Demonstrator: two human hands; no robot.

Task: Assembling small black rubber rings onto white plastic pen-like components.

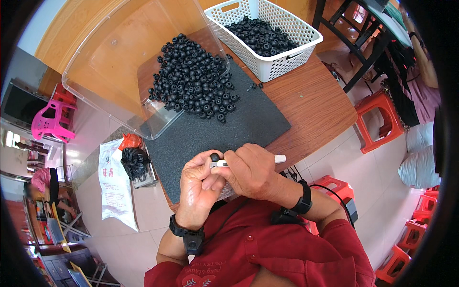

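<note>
Close in front of my chest, my left hand pinches a small round black rubber-looking piece between thumb and fingertips. Fingers wrapped round a slim white-handled tool, my right hand brings its front end up against the left fingertips, beside the black piece. The tool's exact kind cannot be made out. Beyond both hands, a heap of small hollow black pieces spills from a tipped clear plastic bin onto a dark grey mat.
A white perforated basket with more black pieces stands at the far right of the wooden table. Left of the table are a white sack and a black plastic bag. A red stool and a seated person are at right.
</note>
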